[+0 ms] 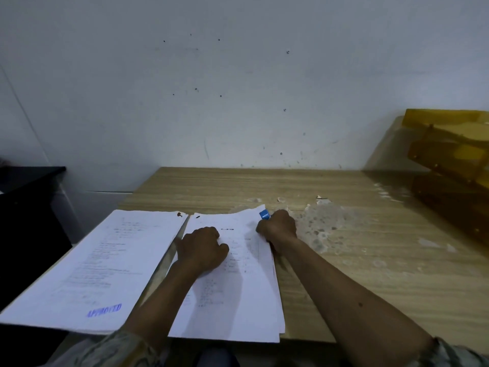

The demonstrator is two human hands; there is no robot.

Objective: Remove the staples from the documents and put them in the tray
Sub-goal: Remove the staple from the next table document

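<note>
Two stacks of printed documents lie side by side on the wooden table. My left hand (pixel 202 247) rests as a loose fist on the right stack (pixel 238 292), pressing it down. My right hand (pixel 277 225) is closed around a blue staple remover (pixel 264 214) at the far right corner of that stack, where the top sheet curls up slightly. The left stack (pixel 105 263) carries a blue "APPROVED" stamp near its front edge and a dark mark at its far right corner. An amber stacked paper tray (pixel 449 160) stands at the far right of the table.
The wooden table (pixel 344 260) has worn, peeling whitish patches to the right of my right hand. A grey wall runs close behind it. A black cabinet (pixel 29 207) stands to the left, beyond the table edge. The left stack overhangs the table's left edge.
</note>
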